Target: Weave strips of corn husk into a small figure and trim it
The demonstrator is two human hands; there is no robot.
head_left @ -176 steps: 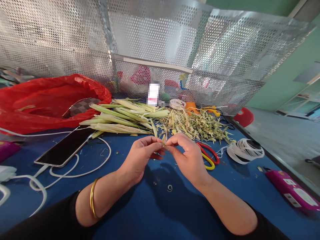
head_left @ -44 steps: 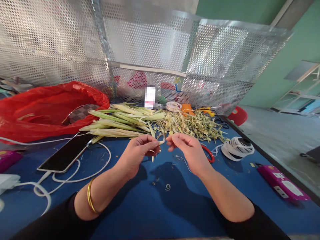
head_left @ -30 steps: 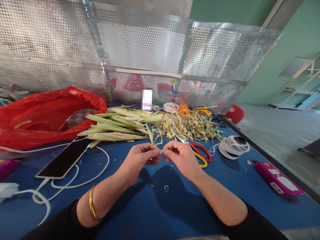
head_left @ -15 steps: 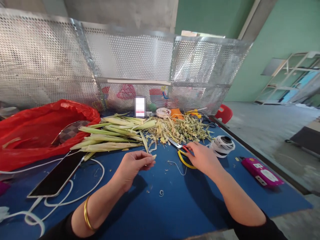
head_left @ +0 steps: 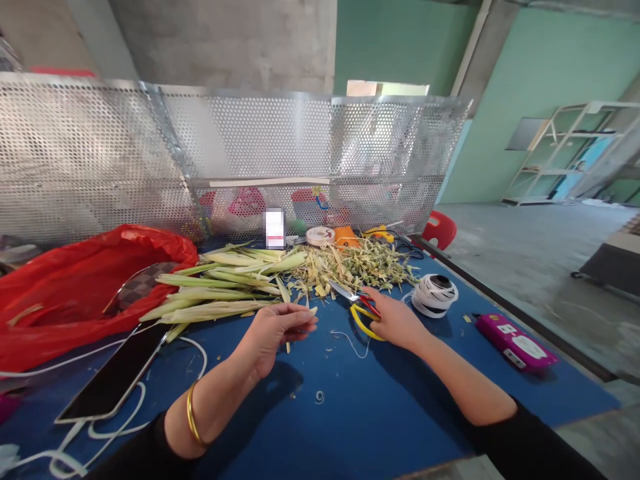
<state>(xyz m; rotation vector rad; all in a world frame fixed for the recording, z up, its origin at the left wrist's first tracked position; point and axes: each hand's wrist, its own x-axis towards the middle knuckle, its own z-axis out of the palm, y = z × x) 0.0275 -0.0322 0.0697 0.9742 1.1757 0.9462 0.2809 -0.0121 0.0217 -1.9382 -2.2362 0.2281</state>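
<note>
My left hand (head_left: 285, 328) is closed in a pinch on a small pale husk piece (head_left: 313, 311), above the blue table (head_left: 325, 433). To its right, my right hand (head_left: 393, 319) grips scissors (head_left: 361, 323) with red and yellow handles. Their metal blades point left and away, at the near edge of a heap of cut husk scraps (head_left: 360, 263). Long pale-green corn husks (head_left: 225, 280) lie behind and left of my left hand. A loose white thread (head_left: 355, 347) rests on the table between my hands.
At the left are a red plastic bag (head_left: 60, 287) and a dark phone or tablet (head_left: 115, 373) with white cables. A white thread spool (head_left: 434, 295) and a purple packet (head_left: 515, 341) stand on the right. Behind the table rises a perforated metal screen (head_left: 270, 133).
The camera view has tilted up a little and shifted. The scissors, held in my right hand, have moved slightly left, and my left hand still pinches the husk piece.
</note>
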